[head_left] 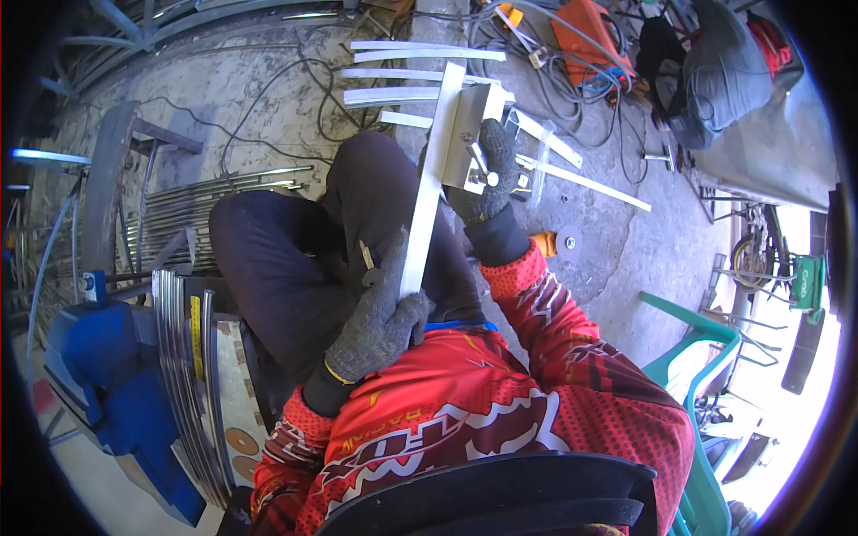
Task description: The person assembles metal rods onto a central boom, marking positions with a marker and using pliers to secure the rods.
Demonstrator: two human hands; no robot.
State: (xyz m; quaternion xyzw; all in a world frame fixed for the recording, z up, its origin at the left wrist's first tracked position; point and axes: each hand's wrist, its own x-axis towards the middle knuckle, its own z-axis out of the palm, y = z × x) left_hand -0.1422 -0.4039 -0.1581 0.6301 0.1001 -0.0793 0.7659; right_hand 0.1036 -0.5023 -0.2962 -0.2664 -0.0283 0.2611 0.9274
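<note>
My left hand (380,323), in a dark grey knit glove, is closed around the lower end of a long, flat silver metal bar (433,179). The bar slants up and away across my lap. Near its upper part, a boxy metal fixture (462,134) with a bolt and a small handle lies against the bar's right side. Wrapped round the right side of that fixture is my gloved right hand (492,174); its fingertips are partly hidden. Several cut metal strips (393,96) lie on the floor just beyond.
An orange case (590,40) and tangled cables are at the upper right, near a crouching person (724,76). A green plastic chair (715,348) stands right. Metal tubes (192,219) and a blue machine (107,384) are left. An orange tool with a disc (565,243) lies on the floor.
</note>
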